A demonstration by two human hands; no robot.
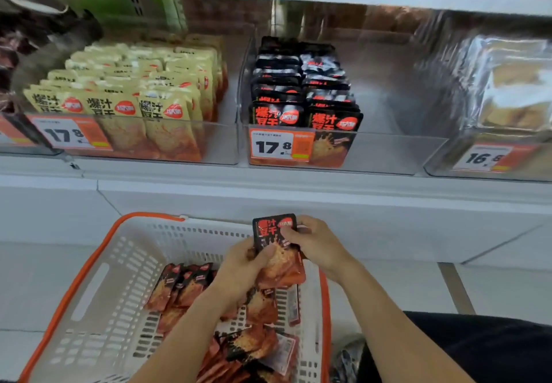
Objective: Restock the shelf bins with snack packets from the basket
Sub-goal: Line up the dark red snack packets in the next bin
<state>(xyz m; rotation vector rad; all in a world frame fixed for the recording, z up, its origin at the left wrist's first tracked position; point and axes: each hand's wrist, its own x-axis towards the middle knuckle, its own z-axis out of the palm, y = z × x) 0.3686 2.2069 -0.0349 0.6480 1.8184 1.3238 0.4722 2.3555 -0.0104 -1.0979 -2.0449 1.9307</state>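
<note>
A stack of black-and-red snack packets [276, 251] is held upright above the basket by both hands. My left hand [243, 269] grips the stack's lower left side. My right hand [313, 244] pinches its upper right edge. Below them the white basket with an orange rim [89, 266] holds several more loose black-and-red packets [185, 285]. On the shelf above, a clear bin [388, 155] has two rows of the same black packets [304, 90] on its left side, with bare space on its right.
A clear bin of yellow packets [134, 90] stands left of the black-packet bin. Another bin with clear-wrapped goods [507, 84] stands at the right. Price tags hang on the bin fronts. A white shelf ledge [268, 185] runs between the bins and the basket.
</note>
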